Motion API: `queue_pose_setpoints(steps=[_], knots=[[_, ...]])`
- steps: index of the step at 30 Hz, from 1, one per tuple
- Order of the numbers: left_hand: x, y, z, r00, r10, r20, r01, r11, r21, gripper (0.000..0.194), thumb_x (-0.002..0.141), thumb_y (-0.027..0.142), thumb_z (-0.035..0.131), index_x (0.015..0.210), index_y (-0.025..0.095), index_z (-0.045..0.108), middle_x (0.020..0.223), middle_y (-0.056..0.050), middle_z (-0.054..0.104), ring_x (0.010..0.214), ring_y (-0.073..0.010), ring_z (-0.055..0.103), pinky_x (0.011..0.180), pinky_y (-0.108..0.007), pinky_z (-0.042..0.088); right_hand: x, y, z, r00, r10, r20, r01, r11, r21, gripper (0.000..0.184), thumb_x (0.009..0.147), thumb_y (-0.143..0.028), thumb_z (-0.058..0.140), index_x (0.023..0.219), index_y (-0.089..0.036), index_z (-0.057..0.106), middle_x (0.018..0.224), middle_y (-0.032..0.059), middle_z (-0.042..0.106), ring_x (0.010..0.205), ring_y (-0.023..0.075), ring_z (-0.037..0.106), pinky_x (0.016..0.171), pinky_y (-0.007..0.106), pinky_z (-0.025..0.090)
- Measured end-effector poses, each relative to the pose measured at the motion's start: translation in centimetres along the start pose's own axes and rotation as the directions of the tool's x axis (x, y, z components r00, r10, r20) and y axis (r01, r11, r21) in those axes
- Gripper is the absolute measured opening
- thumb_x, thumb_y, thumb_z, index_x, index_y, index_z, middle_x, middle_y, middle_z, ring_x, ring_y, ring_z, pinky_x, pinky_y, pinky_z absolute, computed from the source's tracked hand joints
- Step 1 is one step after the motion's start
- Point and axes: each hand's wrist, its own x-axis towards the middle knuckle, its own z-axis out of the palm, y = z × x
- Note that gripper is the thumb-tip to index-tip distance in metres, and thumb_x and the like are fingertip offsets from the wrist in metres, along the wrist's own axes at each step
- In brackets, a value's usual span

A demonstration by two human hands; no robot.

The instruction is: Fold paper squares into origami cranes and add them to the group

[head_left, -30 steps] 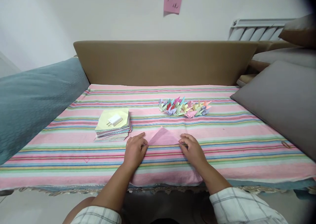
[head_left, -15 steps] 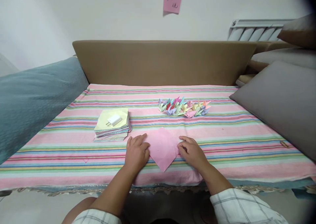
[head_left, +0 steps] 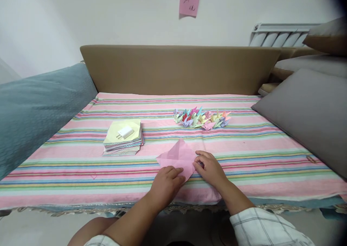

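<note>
A square of pink origami paper [head_left: 179, 156] lies on the striped cloth in front of me, turned like a diamond, with crease lines across it. My left hand [head_left: 167, 183] is over its lower left edge, thumb and fingers closed on the paper near the bottom corner, which they hide. At the right corner, my right hand [head_left: 210, 168] pinches the paper between thumb and curled forefinger. Behind the sheet sits a cluster of small folded paper cranes [head_left: 202, 118] in several colours. To the left, a stack of origami paper [head_left: 123, 139] carries a white plug charger [head_left: 125, 132].
The striped cloth [head_left: 67, 155] covers the seat of a sofa with a brown backrest [head_left: 179, 69]. A blue-green cushioned side [head_left: 40, 105] bounds the left, grey cushions [head_left: 309, 108] the right. A small brown loop [head_left: 311, 159] lies at the right. A pink note [head_left: 190, 0] hangs on the wall.
My left hand has moved right and toward me, from the paper's left corner to its lower edge. The paper has turned slightly and its left corner shows. My right hand stays at the right corner.
</note>
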Motion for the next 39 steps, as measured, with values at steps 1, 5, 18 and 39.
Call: queue_pose_setpoints(steps=[1,5,18,39], knots=[[0.0,-0.3,-0.1,1.0,0.002,-0.026,-0.002,1.0,-0.009,0.014,0.084,0.021,0.053,0.085,0.023,0.067,0.109,-0.003,0.067,0.084,-0.0179,0.06,0.074,-0.033,0.047,0.0,-0.1,0.0,1.0,-0.01,-0.007,0.01,1.0,0.015,0.012,0.081,-0.026,0.053,0.076,-0.021,0.063,0.11,0.0103,0.062,0.111,0.0241,0.051,0.092,0.041,0.041],[-0.1,-1.3,-0.5,0.999,0.026,-0.035,-0.029,0.995,-0.093,0.019,0.085,0.016,0.049,0.08,0.023,0.067,0.106,0.0,0.069,0.085,-0.0161,0.062,0.074,-0.03,0.047,0.1,-0.3,-0.1,1.0,0.015,-0.021,-0.012,0.993,0.116,0.015,0.081,-0.029,0.053,0.084,-0.021,0.066,0.115,0.0102,0.06,0.113,0.0244,0.05,0.095,0.041,0.041],[0.1,-3.5,-1.6,0.999,0.051,0.008,-0.05,0.998,-0.046,0.021,0.087,0.02,0.051,0.073,0.024,0.066,0.107,0.002,0.069,0.102,-0.0171,0.059,0.108,-0.047,0.024,0.6,0.2,-0.3,0.917,0.396,-0.046,-0.332,0.823,0.461,0.024,0.072,-0.036,0.058,0.087,-0.022,0.069,0.097,0.0055,0.068,0.093,0.0224,0.062,0.087,0.037,0.047],[0.0,-2.5,-1.4,0.979,-0.203,0.009,0.2,0.967,0.156,0.029,0.084,0.014,0.052,0.105,0.03,0.064,0.113,-0.003,0.066,0.107,-0.0255,0.057,0.105,-0.061,0.021,0.5,-1.6,0.7,0.986,-0.012,-0.163,0.004,0.999,-0.047,0.021,0.085,-0.026,0.047,0.09,-0.027,0.067,0.11,0.0032,0.065,0.111,0.0257,0.048,0.101,0.052,0.021]])
